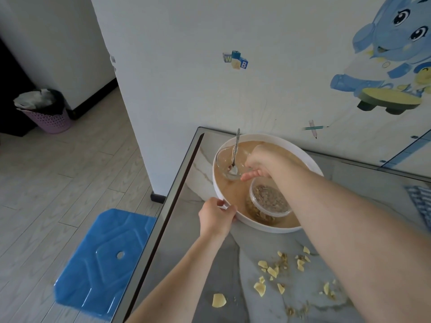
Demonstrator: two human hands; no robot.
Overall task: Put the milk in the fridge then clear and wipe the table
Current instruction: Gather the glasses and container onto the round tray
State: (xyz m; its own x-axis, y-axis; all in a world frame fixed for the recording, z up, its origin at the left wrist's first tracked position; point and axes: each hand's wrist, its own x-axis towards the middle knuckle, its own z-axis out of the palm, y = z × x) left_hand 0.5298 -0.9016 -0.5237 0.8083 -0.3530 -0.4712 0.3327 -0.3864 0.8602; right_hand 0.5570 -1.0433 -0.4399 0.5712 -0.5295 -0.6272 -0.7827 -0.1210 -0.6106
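Observation:
A round white tray with a brown floor sits at the table's far left corner. Inside it stand a small glass bowl holding a metal spoon, and a clear plastic tub of brown cereal. My left hand grips the tray's near rim. My right hand reaches into the tray and holds the glass bowl's right edge, fingers curled on it. Yellow flakes and crumbs lie scattered on the grey marble table nearer to me. No milk is in view.
A blue plastic stool stands on the floor left of the table. A purple waste basket with a dark liner sits far left. A blue striped cloth lies at the table's right edge. The wall with stickers is right behind the tray.

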